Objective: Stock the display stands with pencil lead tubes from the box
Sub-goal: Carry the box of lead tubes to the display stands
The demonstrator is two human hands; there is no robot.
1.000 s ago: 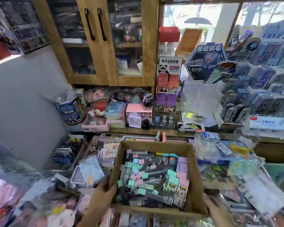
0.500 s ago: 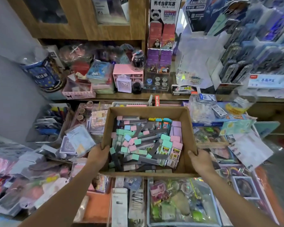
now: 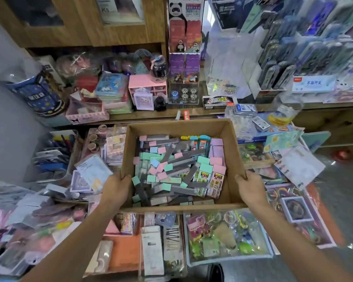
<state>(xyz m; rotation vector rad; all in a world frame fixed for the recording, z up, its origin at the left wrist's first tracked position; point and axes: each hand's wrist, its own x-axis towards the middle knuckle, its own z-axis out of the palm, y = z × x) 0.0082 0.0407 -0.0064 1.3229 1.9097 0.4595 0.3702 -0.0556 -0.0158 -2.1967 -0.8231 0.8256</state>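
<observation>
At L rim of cardboard box (image 3: 179, 127), left grip (image 3: 116, 187) curls round the edge; pencil lead tubes (image 3: 177, 167) lie heaped inside; right grip (image 3: 251, 187) clasps R rim. Display stands (image 3: 273, 64) sit upper R, well apart.

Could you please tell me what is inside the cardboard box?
A loose heap of pencil lead tubes with pink, green and blue caps; the floor of the box beneath them is hidden.
</observation>
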